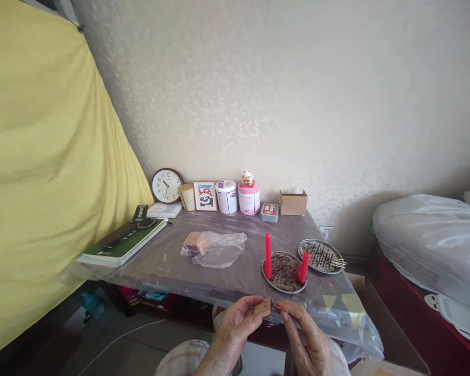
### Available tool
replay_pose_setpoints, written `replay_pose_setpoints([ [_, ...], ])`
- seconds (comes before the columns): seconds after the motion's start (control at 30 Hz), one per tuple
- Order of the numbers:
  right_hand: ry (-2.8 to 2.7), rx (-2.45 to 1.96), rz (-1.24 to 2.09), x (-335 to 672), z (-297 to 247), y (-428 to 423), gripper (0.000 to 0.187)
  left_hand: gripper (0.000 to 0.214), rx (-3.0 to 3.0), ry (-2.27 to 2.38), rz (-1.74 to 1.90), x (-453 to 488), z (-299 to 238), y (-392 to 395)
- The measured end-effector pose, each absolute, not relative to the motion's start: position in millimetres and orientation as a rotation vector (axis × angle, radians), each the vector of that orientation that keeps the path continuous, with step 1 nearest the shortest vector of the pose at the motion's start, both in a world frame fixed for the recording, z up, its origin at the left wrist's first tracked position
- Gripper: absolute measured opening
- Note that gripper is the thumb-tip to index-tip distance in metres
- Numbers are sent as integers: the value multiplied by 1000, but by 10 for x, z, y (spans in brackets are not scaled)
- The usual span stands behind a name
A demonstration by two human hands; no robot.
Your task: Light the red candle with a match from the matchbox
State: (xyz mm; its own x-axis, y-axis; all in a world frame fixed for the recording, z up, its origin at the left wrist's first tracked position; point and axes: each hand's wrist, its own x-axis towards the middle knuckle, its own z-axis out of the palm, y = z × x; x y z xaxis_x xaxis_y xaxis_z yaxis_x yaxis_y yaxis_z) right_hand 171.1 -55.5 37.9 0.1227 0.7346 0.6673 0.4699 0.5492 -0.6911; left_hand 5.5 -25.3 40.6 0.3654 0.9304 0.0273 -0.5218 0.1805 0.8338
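My left hand (237,326) pinches a small brown matchbox (263,308) at the table's near edge. My right hand (303,334) is closed beside it, fingertips at the box's right end; what they pinch is too small to make out. Just beyond stand two red candles: one upright (268,255) and a shorter tilted one (304,267), both on a round metal plate (284,272). A second metal plate (320,256) with thin sticks lies to the right.
A plastic-covered table (172,266) holds a clear bag with brown slabs (213,246), books (123,243), a clock (166,185), tins, a framed picture, a cardboard box (293,202). Yellow cloth hangs left. A white bag (431,240) sits right.
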Motion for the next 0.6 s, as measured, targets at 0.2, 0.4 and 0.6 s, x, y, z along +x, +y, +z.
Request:
replay_pose_setpoints([
  [0.2, -1590, -1075, 233, 1726, 402, -547, 23, 36, 869, 579, 1124, 57, 416, -246],
  [0.4, -1579, -1108, 227, 1723, 340, -525, 23, 36, 852, 574, 1139, 64, 429, -238],
  [0.6, -1607, -1119, 250, 1708, 348, -526, 21, 36, 843, 596, 1183, 59, 401, -235],
])
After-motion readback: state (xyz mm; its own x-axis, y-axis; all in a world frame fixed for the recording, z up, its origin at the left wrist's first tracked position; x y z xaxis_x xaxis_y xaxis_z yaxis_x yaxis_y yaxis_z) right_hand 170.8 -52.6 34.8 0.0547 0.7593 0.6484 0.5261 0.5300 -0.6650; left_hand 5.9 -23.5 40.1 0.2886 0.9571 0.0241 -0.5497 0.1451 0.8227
